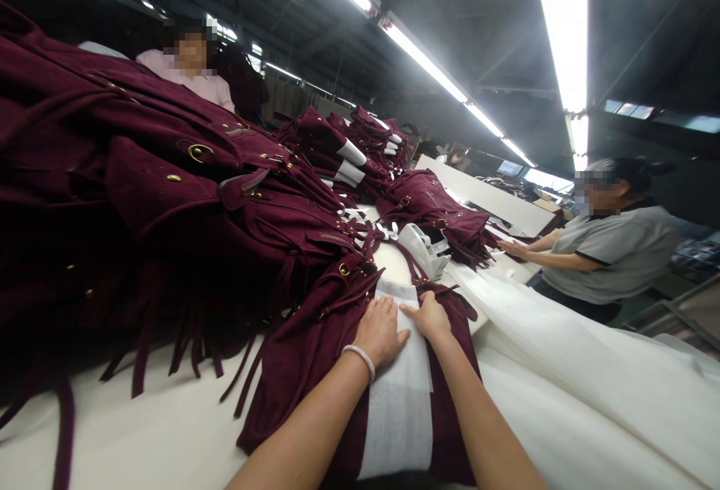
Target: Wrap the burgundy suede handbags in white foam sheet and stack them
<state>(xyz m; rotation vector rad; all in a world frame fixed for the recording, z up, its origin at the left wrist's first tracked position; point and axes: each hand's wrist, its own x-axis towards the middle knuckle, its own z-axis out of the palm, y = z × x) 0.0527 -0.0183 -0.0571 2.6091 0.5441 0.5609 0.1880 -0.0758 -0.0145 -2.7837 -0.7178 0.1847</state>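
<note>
A maroon suede-like bag [304,347] with brass-coloured fittings lies in front of me on the white table. Down its middle runs a strip of thin white sheet [397,415]. My left hand [383,331] rests flat on this strip, fingers stretched forward and thumb out to the right. At the strip's right edge is my right hand [430,317], its thumb stretched over the sheet and apart from the fingers. Some of the right fingers are hidden behind the hand. Just beyond the bag, straps and a pale grey crumpled piece [421,246] lie together.
A tall heap of maroon bags [196,167] with hanging fringes rises at my left. More bags [433,212] lie farther along the table [140,437]. Long white sheeting [585,370] spreads at right. One co-worker [613,242] stands right, hands at the bags; another [191,77] is behind the heap.
</note>
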